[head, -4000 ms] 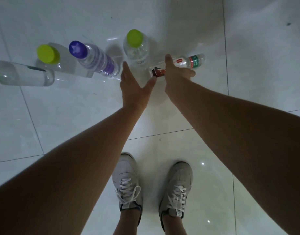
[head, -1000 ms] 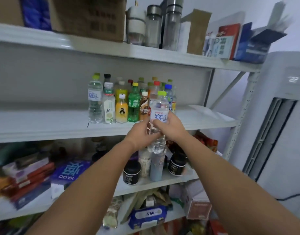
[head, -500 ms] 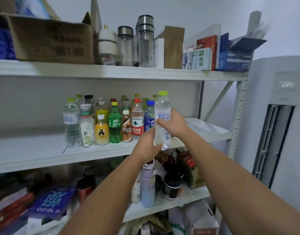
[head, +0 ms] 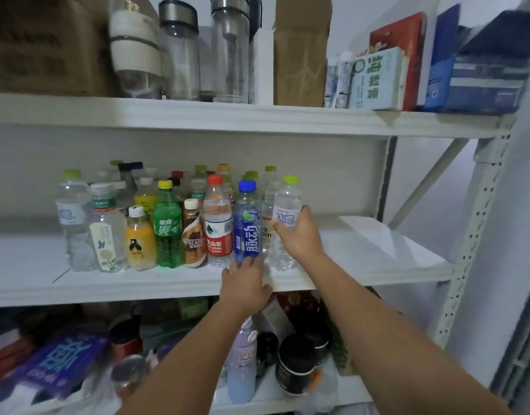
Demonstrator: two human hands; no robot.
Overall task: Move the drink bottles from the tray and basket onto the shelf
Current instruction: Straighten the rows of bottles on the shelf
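— Water bottle (head: 286,211), clear with a lime-green cap, upright at the right end of the near row on the middle shelf (head: 377,259), base seemingly down on the board, just beside the blue-capped bottle (head: 247,223).
— Held how?
— Clasped by the right hand (head: 298,235) round the label, thumb on the left side, fingers (head: 302,212) curled round the right side and closed on the plastic. Arm stretched up from lower right, nearly straight, wrist bent slightly inward.
— And the left hand (head: 245,286)?
— Lower and nearer, back of the hand facing the camera, fingers extended and close together, tips at the foot of the blue-capped bottle. Touching or merely in front: cannot tell. Not wrapped round anything visible. Forearm rising from lower left across the lower shelf's jars (head: 296,363).
— Neighbours further left?
— Red-capped water bottle (head: 217,223), brown coffee bottle (head: 193,235), green soda bottle (head: 167,229).
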